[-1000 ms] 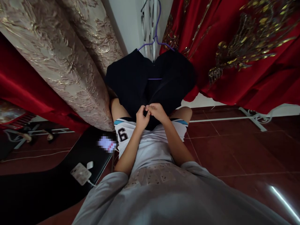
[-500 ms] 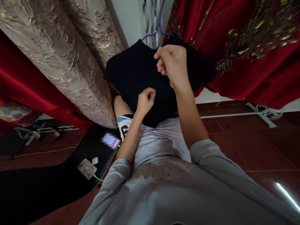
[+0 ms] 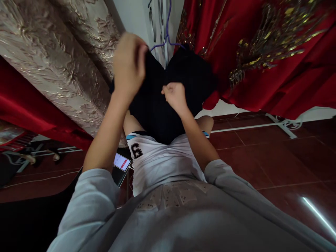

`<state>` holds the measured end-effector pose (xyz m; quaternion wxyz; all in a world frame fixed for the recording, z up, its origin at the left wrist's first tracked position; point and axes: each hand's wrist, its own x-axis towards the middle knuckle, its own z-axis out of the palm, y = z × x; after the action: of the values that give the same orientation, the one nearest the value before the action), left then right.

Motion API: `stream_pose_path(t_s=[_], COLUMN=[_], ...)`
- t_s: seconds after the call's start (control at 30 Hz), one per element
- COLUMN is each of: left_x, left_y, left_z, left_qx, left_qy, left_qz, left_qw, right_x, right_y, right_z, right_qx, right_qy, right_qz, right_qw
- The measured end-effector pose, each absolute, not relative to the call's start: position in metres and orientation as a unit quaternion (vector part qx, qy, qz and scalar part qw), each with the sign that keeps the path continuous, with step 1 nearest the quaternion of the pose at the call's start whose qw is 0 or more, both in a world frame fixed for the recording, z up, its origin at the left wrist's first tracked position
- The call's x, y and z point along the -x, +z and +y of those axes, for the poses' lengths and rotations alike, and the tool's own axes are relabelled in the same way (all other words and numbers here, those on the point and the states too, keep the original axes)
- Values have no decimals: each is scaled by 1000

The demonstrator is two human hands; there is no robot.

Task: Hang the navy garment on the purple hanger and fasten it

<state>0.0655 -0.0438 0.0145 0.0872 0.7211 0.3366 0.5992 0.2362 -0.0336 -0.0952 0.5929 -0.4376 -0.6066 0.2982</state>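
Note:
A black garment (image 3: 157, 115) hangs from a purple hanger (image 3: 167, 38) and drapes down onto my lap. Over its upper left side my left hand (image 3: 129, 64) is raised, thumb and fingers curled but smeared by motion, so its grip is unclear. My right hand (image 3: 175, 94) is lower, over the garment's middle below the V-shaped neckline. Its fingers are closed in a pinch, and whatever is between them is too small or too dark to make out.
Beside my left thigh a lit phone (image 3: 122, 162) lies on a black surface with a cable. Beige textured fabric (image 3: 86, 70) hangs at left, red fabric with gold sequins (image 3: 262, 52) at right. A white rack foot (image 3: 282, 126) stands on the red tiled floor.
My left hand has risen up and left from the garment's lower middle. My right hand has come down and slightly left from the upper part. The garment's neckline now dips deeper.

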Motion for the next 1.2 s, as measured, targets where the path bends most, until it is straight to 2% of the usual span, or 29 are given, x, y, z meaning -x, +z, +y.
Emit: stream_pose_path(t_s=[0.07, 0.13, 0.2, 0.27, 0.37, 0.43, 0.6, 0.77, 0.87, 0.97, 1.03, 1.13, 1.2], left_x=[-29, 4, 24, 30, 18, 0, -72, -124, -117, -96, -81, -63, -47], left_y=[8, -17, -61, -114, -180, -198, -162, -126, -136, -154, -161, -159, -150], left_z=[-20, 3, 16, 17, 1, -9, -20, -43, -52, -59, -66, -76, -79], left_qx=[-656, -563, -468, -486, -583, -650, -753, -824, -823, -848, -868, -884, -895], left_qy=[659, 678, 668, 621, 536, 500, 534, 480, 452, 304, 179, 66, 26], left_qz=[368, 469, 578, 616, 608, 567, 373, 284, 272, 262, 262, 295, 343], left_qw=[-18, -52, -27, 5, 54, 77, 95, 102, 210, 346, 382, 357, 284], right_x=[-227, -219, -217, -221, -242, -259, -273, -261, -273, -292, -301, -301, -293], right_y=[-112, -122, -129, -140, -164, -180, -192, -187, -176, -152, -134, -121, -126], right_z=[-36, -44, -54, -60, -59, -56, -54, -66, -70, -52, -23, 30, 55], right_qx=[436, 407, 373, 356, 387, 425, 392, 346, 376, 369, 364, 376, 395], right_qy=[343, 379, 397, 418, 448, 436, 328, 349, 346, 272, 226, 204, 219], right_qz=[-607, -606, -605, -587, -518, -488, -612, -644, -631, -646, -640, -651, -678], right_qw=[569, 569, 581, 596, 618, 625, 604, 586, 584, 611, 637, 627, 579])
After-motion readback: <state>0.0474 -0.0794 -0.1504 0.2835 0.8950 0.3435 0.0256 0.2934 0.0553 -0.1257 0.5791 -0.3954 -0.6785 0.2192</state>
